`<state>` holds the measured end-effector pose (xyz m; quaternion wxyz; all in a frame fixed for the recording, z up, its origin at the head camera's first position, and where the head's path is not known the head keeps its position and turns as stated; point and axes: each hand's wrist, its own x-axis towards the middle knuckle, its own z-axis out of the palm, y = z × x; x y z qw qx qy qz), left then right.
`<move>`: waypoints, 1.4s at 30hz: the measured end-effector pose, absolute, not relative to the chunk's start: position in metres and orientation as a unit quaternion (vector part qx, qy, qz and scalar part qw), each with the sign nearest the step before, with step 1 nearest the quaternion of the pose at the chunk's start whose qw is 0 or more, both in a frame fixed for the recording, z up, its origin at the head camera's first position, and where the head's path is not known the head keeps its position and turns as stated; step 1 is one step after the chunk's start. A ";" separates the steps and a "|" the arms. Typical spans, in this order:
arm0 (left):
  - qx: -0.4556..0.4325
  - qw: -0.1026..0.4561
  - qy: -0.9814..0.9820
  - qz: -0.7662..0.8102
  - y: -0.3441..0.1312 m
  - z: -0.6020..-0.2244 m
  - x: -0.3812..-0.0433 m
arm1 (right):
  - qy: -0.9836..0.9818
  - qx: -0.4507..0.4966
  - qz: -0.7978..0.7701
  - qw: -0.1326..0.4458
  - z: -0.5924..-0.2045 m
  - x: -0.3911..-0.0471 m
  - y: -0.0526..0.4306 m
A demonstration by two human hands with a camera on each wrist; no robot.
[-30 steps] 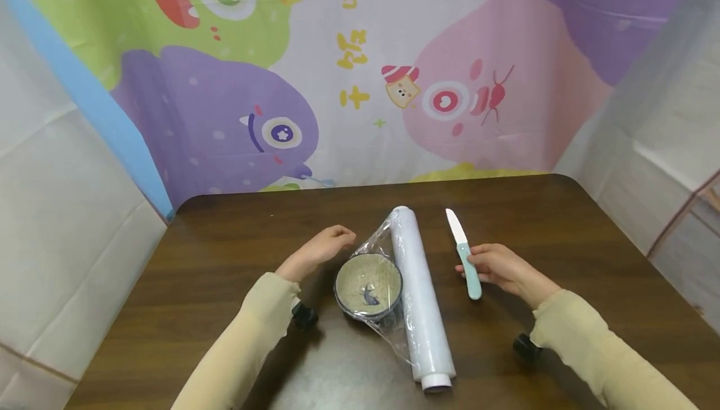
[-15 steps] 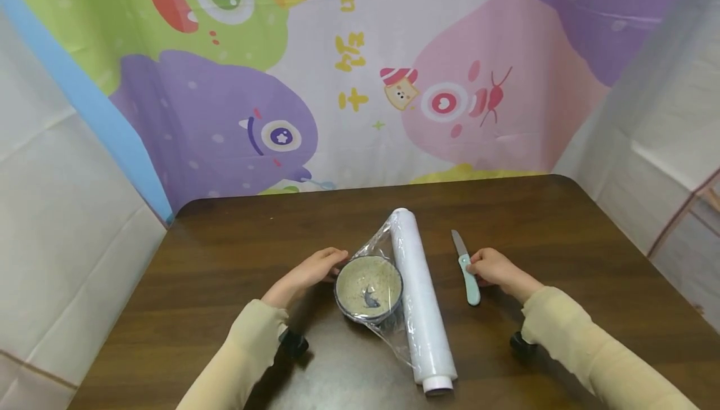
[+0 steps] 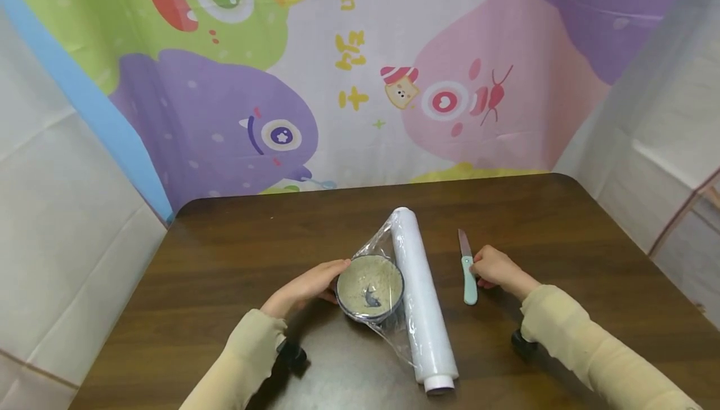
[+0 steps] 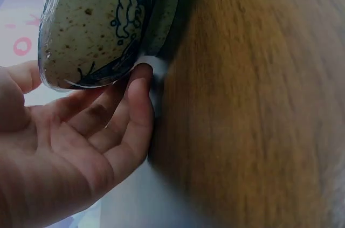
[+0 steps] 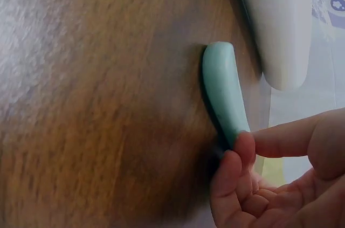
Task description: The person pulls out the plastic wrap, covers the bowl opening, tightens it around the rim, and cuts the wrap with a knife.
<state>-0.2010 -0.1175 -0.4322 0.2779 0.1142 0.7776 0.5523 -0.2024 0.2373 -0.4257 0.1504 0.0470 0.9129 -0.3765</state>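
Note:
A speckled beige bowl [image 3: 365, 285] with a blue pattern stands left of a long roll of plastic wrap [image 3: 422, 297]. Clear film stretches from the roll over the bowl. My left hand [image 3: 309, 285] holds the bowl's left side, thumb at the rim; in the left wrist view its fingers [image 4: 141, 101] curl against the lower wall near the foot. Right of the roll, my right hand [image 3: 500, 270] pinches the mint-green handle of a knife [image 3: 469, 282], its blade pointing away from me. In the right wrist view the handle [image 5: 221, 82] sits close over the tabletop between thumb and fingers.
Everything rests on a dark brown wooden table [image 3: 236, 241] with rounded far corners. Behind it hangs a curtain [image 3: 360, 141] with cartoon monsters, and pale cloth panels flank both sides. The roll lies lengthwise between the two hands.
My left hand has come from behind the bowl's left side to hold its wall and rim. My right hand has brought the knife lower and nearer, turning its blade more straight ahead.

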 end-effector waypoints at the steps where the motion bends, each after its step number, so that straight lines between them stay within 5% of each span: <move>1: 0.117 0.278 0.776 0.554 -0.117 -0.432 -0.200 | 0.912 0.049 -0.378 0.151 -0.426 -0.202 0.237; 12: 0.126 0.285 0.744 0.591 -0.114 -0.433 -0.200 | 0.970 -0.006 -0.233 0.066 -0.407 -0.203 0.221; 35: 0.064 0.228 0.728 0.643 -0.153 -0.443 -0.182 | 0.967 -0.075 -0.235 0.062 -0.389 -0.180 0.180; 42: 0.007 0.181 0.728 0.661 -0.156 -0.441 -0.171 | 0.964 -0.119 -0.238 0.018 -0.386 -0.173 0.168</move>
